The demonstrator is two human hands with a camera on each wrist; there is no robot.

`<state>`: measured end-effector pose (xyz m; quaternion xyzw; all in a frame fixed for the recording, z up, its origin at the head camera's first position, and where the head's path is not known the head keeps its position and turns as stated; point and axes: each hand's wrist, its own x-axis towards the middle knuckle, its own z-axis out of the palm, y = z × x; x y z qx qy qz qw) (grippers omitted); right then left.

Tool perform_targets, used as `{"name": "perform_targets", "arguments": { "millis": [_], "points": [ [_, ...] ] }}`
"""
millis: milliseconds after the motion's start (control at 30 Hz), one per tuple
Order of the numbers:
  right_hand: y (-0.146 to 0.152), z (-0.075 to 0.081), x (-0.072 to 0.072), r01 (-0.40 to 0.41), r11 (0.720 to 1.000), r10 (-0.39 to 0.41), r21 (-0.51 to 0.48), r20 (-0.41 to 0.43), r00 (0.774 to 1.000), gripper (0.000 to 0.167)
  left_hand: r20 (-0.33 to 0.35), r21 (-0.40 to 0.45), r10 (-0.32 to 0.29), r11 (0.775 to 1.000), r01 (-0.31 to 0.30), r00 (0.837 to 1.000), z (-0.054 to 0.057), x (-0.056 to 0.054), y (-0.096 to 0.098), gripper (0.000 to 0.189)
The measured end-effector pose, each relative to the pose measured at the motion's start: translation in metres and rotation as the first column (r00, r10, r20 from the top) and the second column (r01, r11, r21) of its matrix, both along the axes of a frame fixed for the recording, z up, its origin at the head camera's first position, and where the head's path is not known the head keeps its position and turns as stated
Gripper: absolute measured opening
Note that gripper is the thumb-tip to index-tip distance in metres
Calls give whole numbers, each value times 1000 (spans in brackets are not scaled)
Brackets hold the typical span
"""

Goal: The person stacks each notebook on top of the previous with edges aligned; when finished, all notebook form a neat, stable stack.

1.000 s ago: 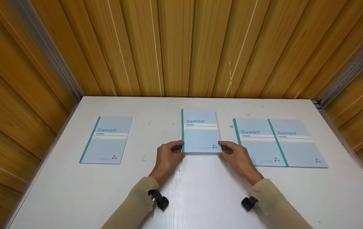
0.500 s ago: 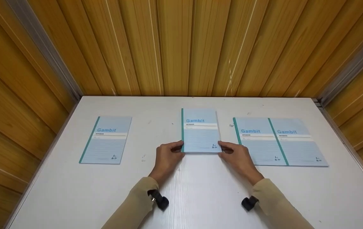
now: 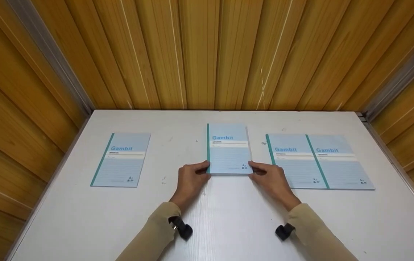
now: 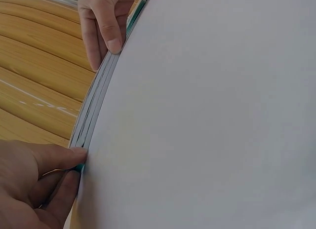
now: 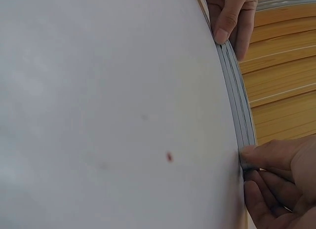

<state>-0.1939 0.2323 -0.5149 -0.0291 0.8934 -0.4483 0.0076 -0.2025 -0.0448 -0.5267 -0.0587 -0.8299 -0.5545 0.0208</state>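
Note:
A stack of light-blue notebooks [image 3: 228,152], with "Gambit" on the top cover and a green spine, lies flat mid-table in the head view. My left hand [image 3: 190,181] holds its near left corner, thumb at the front edge and fingers along the spine side. Opposite, my right hand [image 3: 272,181] holds the near right corner the same way. Layered edges of the notebook stack [image 4: 96,103] show between both hands in the left wrist view. The right wrist view also shows these stacked edges [image 5: 238,95], with my right hand [image 5: 279,177] at the lower right.
Another matching notebook [image 3: 120,161] lies at the left of the white table [image 3: 65,221]. Two more notebook covers lie side by side at the right, one nearer [image 3: 294,166] and one farther right [image 3: 343,166]. A wood-patterned wall [image 3: 199,54] stands behind the table.

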Motion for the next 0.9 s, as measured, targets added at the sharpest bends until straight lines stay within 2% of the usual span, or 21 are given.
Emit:
{"name": "perform_targets", "arguments": {
  "millis": [367,600,733,900],
  "points": [
    [-1,1,1,10,1000,-10,-24,4,1000,45,-3,21,-13,1000,13,1000,2,-1,-2,43],
    [-2,3,3,-11,998,13,-67,29,1000,52,40,45,-21,999,19,999,2,0,-5,45],
    [-4,9,4,-3,998,3,-69,-3,1000,52,49,49,-38,998,36,998,4,3,-7,47],
    [-10,17,4,-23,996,14,-89,-94,995,50,65,8,-23,1000,22,998,9,4,-17,45]
  ]
}}
